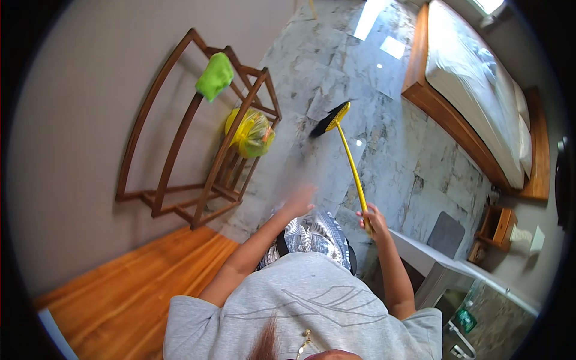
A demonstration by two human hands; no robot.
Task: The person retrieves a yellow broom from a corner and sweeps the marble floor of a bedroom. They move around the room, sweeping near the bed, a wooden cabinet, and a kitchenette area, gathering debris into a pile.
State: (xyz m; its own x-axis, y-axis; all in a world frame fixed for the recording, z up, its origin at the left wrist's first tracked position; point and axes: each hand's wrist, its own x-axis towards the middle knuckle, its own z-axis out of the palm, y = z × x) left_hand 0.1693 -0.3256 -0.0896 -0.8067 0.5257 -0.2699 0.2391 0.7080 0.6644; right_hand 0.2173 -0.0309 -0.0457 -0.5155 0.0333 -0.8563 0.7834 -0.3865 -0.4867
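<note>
My right hand [375, 220] is closed round the end of the yellow handle of a broom [353, 166]. The broom head, yellow with black bristles, is farther out over the marble-patterned tile floor [391, 148]. In front of my waist, my left hand [300, 201] is slightly blurred, its fingers apart and nothing in it. To the left stands a brown wooden rack [180, 130]. A bright green cloth [215, 76] covers the top of one of its posts, and a tied yellow plastic bag [250, 133] hangs at its far side.
A wooden bed [459, 135] with a plastic-covered mattress [477, 90] stands at the upper right. Beyond a low ledge at the right are a gray mat [445, 235] and a small wooden nightstand [496, 225]. An orange-brown wooden surface [148, 288] lies at lower left, against the wall.
</note>
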